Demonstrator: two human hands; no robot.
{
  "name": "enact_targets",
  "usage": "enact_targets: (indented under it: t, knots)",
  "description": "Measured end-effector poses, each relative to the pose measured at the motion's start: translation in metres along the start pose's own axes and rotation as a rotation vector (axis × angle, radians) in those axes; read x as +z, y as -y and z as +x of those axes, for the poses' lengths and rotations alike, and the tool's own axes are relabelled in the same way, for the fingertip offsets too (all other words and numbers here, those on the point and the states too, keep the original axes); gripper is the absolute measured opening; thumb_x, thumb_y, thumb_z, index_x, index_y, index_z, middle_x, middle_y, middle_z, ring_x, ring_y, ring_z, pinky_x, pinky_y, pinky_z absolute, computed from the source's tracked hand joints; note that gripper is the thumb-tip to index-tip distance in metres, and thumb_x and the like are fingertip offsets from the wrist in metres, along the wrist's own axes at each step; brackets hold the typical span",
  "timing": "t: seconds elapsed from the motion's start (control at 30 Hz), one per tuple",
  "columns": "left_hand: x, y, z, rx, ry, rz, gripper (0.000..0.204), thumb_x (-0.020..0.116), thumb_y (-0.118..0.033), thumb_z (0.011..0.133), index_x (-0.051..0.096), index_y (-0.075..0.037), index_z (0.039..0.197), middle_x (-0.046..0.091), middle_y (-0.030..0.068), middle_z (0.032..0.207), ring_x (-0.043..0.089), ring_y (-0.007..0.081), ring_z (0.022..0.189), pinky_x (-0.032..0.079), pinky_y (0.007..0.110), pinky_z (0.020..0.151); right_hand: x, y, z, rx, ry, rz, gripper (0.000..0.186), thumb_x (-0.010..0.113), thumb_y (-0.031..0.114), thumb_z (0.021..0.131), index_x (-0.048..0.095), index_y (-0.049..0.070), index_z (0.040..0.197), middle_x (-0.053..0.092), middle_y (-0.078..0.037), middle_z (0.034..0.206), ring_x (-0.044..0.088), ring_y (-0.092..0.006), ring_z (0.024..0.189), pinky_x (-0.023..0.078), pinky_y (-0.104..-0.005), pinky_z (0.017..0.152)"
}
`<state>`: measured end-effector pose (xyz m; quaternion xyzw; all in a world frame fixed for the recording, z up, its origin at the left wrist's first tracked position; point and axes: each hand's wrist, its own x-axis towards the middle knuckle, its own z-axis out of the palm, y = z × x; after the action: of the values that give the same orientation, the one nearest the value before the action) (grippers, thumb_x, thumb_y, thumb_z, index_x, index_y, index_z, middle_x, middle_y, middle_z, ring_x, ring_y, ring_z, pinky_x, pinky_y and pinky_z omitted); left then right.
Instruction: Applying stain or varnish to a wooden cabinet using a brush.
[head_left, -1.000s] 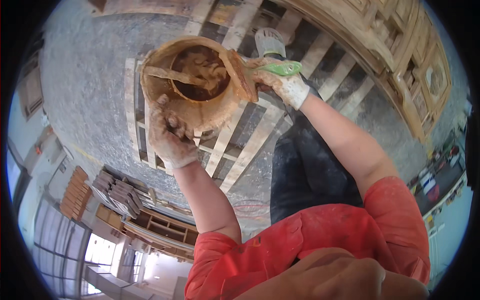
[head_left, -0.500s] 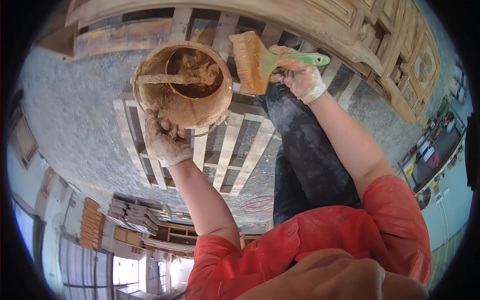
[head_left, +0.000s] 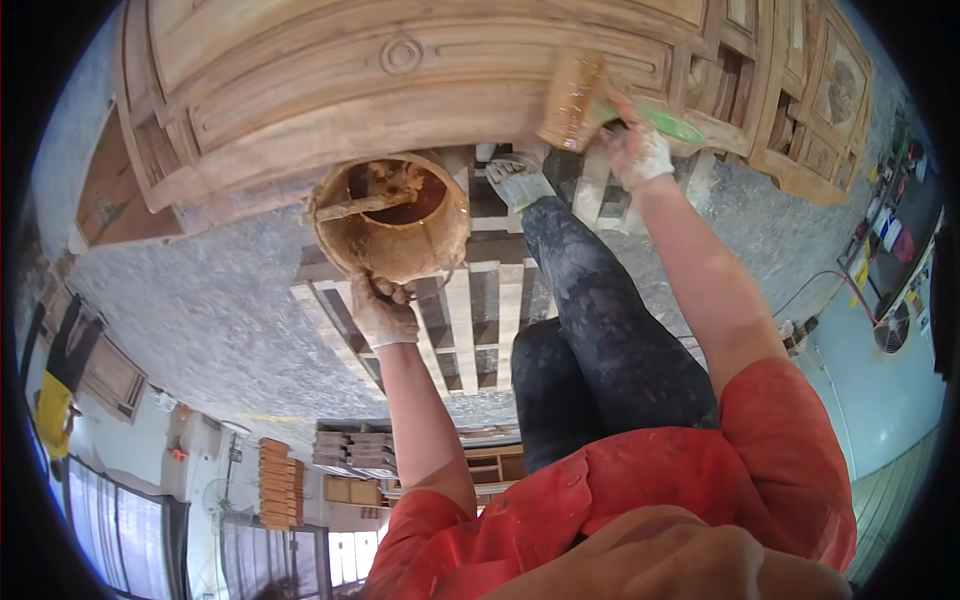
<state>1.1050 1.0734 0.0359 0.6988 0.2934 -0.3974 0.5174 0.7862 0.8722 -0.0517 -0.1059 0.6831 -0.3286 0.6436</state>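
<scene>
My gloved left hand (head_left: 385, 314) is closed on the near edge of a bucket (head_left: 405, 248) coated in brown residue. The bucket tilts so that reddish-brown liquid shows inside, and a caked stick or bar (head_left: 350, 207) crosses its mouth. In my gloved right hand (head_left: 638, 155) is a wide paintbrush (head_left: 575, 100) with a green handle, its bristles wet and brown. The brush is blurred and overlaps the lower front of a long carved wooden cabinet (head_left: 330, 110); I cannot tell whether it touches.
A slatted wooden pallet (head_left: 457, 330) lies under the bucket, on a stained grey floor (head_left: 220, 310). My shod foot (head_left: 520, 182) is near the cabinet's base. At the right stands a table with assorted items (head_left: 890, 230). A person in yellow (head_left: 55, 410) is at the far left.
The brush has moved up and right to the cabinet front. The bucket has shifted closer to the cabinet with my left hand. The view has tipped forward, showing more of the cabinet.
</scene>
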Motion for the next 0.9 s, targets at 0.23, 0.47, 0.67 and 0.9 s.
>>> enact_targets:
  t: [0.23,0.47,0.67,0.9]
  knots:
    - [0.024,-0.005,0.027,-0.071,0.016,-0.007,0.016,0.050,-0.030,0.095,0.056,-0.015,0.092,0.039,-0.0057,0.052,0.033,0.0071,0.039,0.040,0.024,0.042,-0.050,0.026,0.028,-0.187,-0.515,0.217,0.015,0.071,0.011,0.078,0.066,0.010,0.092,0.061,-0.005,0.085,0.055,-0.0151,0.067,0.043,-0.0234,0.053]
    - [0.019,-0.003,0.037,-0.007,0.012,0.108,0.018,0.050,-0.030,0.095,0.053,-0.014,0.088,0.038,-0.0040,0.050,0.033,0.0083,0.037,0.040,0.027,0.038,0.067,-0.025,-0.001,-0.075,-0.176,-0.173,0.036,0.059,0.003,0.087,0.062,0.019,0.118,0.059,-0.003,0.115,0.060,-0.0093,0.077,0.051,-0.0194,0.065]
    - [0.006,-0.017,0.035,-0.035,0.046,0.109,0.019,0.051,-0.031,0.095,0.054,-0.014,0.087,0.037,-0.0048,0.048,0.031,0.0073,0.035,0.038,0.025,0.037,0.130,-0.067,-0.013,-0.650,-0.037,-1.380,0.043,0.047,0.005,0.090,0.055,0.022,0.128,0.050,-0.001,0.132,0.059,-0.0078,0.084,0.051,-0.0197,0.076]
    - [-0.037,-0.064,0.032,-0.117,0.102,0.028,0.019,0.052,-0.031,0.095,0.056,-0.014,0.086,0.037,-0.0054,0.047,0.029,0.0073,0.034,0.037,0.024,0.036,0.200,-0.082,-0.033,-0.353,0.056,-0.585,0.042,0.045,0.009,0.091,0.053,0.021,0.130,0.055,-0.001,0.126,0.060,-0.0090,0.083,0.049,-0.0217,0.076]
